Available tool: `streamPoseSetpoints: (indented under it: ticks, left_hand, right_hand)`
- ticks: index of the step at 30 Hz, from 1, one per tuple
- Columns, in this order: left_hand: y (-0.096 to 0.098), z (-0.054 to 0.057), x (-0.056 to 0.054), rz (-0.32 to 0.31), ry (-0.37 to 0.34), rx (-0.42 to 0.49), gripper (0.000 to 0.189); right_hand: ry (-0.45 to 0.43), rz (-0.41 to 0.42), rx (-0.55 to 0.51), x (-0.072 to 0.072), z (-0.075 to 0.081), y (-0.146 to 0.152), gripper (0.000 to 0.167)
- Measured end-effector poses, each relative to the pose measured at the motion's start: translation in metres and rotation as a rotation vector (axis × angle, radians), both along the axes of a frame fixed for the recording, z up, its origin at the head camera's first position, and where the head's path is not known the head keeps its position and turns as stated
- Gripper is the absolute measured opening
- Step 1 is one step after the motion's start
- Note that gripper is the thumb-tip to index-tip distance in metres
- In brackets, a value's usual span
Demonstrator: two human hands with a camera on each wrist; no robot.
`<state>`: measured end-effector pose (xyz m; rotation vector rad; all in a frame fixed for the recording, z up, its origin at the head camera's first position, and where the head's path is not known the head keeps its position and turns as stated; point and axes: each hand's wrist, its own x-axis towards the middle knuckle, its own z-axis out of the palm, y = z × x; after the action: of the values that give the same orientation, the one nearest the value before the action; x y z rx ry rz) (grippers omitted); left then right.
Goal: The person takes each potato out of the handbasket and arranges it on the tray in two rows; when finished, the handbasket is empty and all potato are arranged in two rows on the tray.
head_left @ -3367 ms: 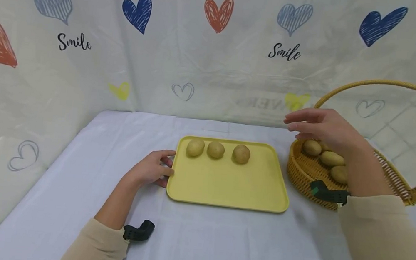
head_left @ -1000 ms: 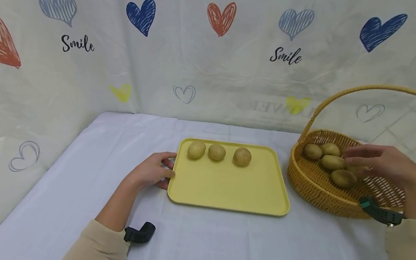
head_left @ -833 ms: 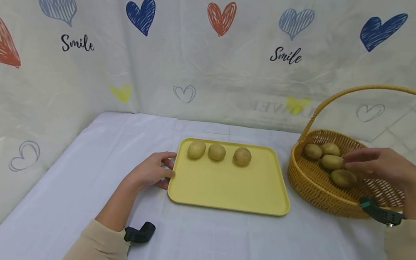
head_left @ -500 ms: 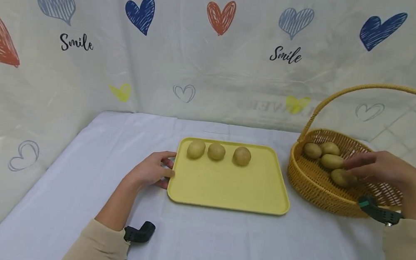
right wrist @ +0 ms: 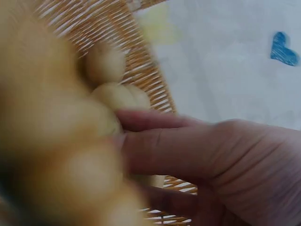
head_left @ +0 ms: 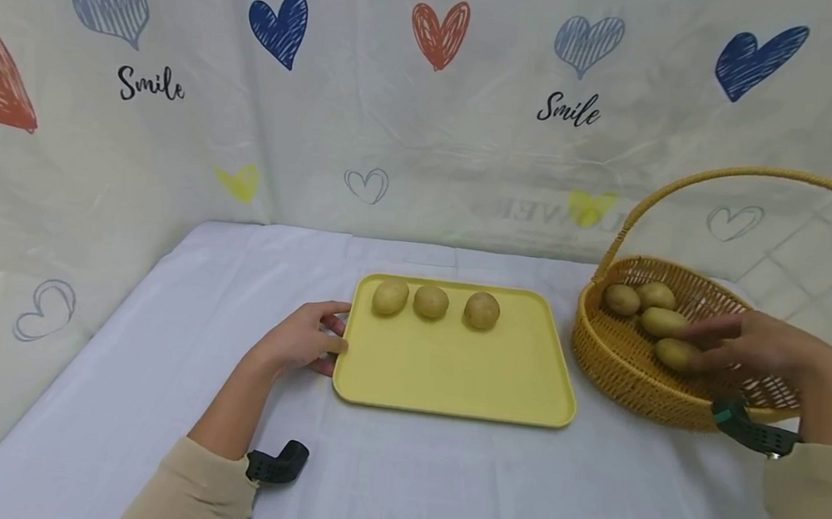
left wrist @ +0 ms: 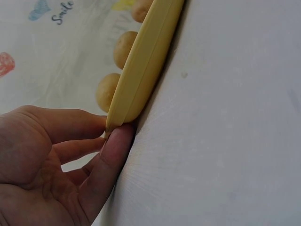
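Note:
At the yellow tray's (head_left: 449, 380) left edge, my left hand (head_left: 299, 336) holds the rim; the left wrist view shows the thumb against its outer side and other fingers at the lip. Three round potatoes (head_left: 430, 302) stand in a row along the tray's far side. My right hand (head_left: 764, 347) is inside the wicker basket (head_left: 618, 387), thumb and fingers curled at the right end of the nearest potato (head_left: 673, 354). Blur in the right wrist view partly hides this grip. Beside it lie an oblong potato (head_left: 661, 322) and two rounder potatoes (head_left: 621, 299) further back.
A tall arched handle (head_left: 763, 173) rises over the basket. White cloth (head_left: 402, 484) covers the table, and a white curtain (head_left: 324, 117) printed with hearts hangs behind and on the left.
My right hand has gone from above the basket's left side to inside its right part, then lower. The nearest potato has lately shifted slightly left. The left hand stays at the tray.

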<state>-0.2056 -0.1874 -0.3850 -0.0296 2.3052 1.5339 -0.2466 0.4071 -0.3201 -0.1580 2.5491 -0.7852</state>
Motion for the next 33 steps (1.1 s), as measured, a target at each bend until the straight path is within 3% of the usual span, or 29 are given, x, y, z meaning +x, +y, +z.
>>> streamPoseSetpoints:
  ticks: [4,7,15,22,33]
  left_hand:
    - [0.001,-0.001,-0.001,-0.003,0.004,-0.007,0.069]
    - [0.000,-0.001,0.000,-0.007,0.006,-0.003,0.069]
    - [-0.001,-0.002,0.000,-0.008,0.007,0.003,0.068]
    - [0.000,0.000,0.000,-0.007,0.006,-0.002,0.068]
    - [0.000,0.000,-0.001,-0.008,-0.004,-0.006,0.068]
  right_hand:
    - [-0.032,-0.012,-0.080,0.000,-0.007,0.001,0.047]
    - [-0.018,-0.017,-0.072,0.001,-0.009,-0.001,0.051]
    - [0.131,0.064,0.071,0.001,-0.009,-0.003,0.055]
    - [0.071,0.075,0.083,0.001,0.002,-0.005,0.059]
    - [0.125,0.058,0.089,0.000,0.023,-0.018,0.064]
